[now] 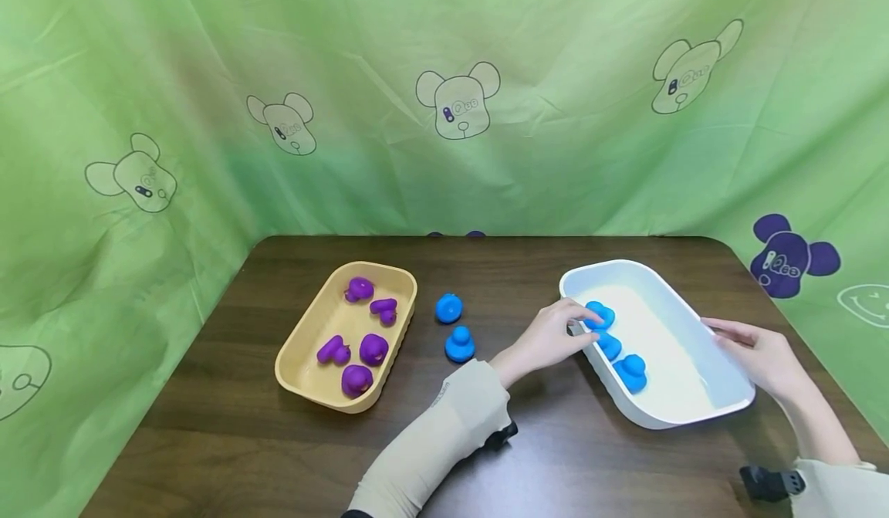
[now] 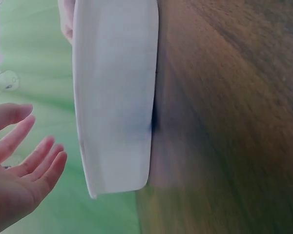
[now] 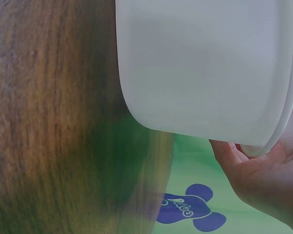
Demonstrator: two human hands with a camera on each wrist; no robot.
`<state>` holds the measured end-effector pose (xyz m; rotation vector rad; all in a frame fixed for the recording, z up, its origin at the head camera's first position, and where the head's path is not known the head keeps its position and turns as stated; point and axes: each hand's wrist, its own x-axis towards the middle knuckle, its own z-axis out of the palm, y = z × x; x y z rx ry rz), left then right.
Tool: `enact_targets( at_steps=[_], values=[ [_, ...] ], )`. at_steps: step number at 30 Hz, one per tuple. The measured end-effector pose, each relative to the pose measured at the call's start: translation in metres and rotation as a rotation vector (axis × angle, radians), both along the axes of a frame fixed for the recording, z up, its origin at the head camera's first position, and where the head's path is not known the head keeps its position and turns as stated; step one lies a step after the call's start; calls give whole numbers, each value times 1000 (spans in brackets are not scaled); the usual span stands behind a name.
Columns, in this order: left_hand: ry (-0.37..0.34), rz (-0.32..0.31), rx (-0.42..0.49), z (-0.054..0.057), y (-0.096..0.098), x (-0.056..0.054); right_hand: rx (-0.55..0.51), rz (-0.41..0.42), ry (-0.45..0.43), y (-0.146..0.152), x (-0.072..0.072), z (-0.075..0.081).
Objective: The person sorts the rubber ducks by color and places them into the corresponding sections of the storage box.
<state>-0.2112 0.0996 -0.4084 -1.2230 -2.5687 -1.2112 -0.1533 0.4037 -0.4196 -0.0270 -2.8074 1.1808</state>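
On the right side of the table is a white tray (image 1: 684, 387) with three small blue rounded toys (image 1: 630, 373) along its left wall; each seems to have a round knob on a wider body. My left hand (image 1: 556, 334) hovers at the tray's left rim, its fingertips close to the two farther toys. In the left wrist view its fingers are loosely bent and spread, with nothing between them. With my right hand (image 1: 760, 356) I grip the tray's right rim; the right wrist view shows fingers beneath the rim, the thumb partly hidden.
A tan tray (image 1: 305, 383) on the left holds several small purple toys (image 1: 373, 350). Between the trays, two more blue toys (image 1: 448, 309) stand on the dark wooden table (image 1: 229, 425). Behind the table hangs a green printed curtain (image 1: 361, 178).
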Motion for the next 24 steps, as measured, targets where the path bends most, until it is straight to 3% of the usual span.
enact_targets(
  at_steps=[16, 24],
  values=[
    [-10, 19, 28, -1, -28, 5, 3, 3, -6, -2, 1, 1],
    [-76, 32, 30, 0, -43, 7, 17, 3, -2, -1, 0, 1]
  ],
)
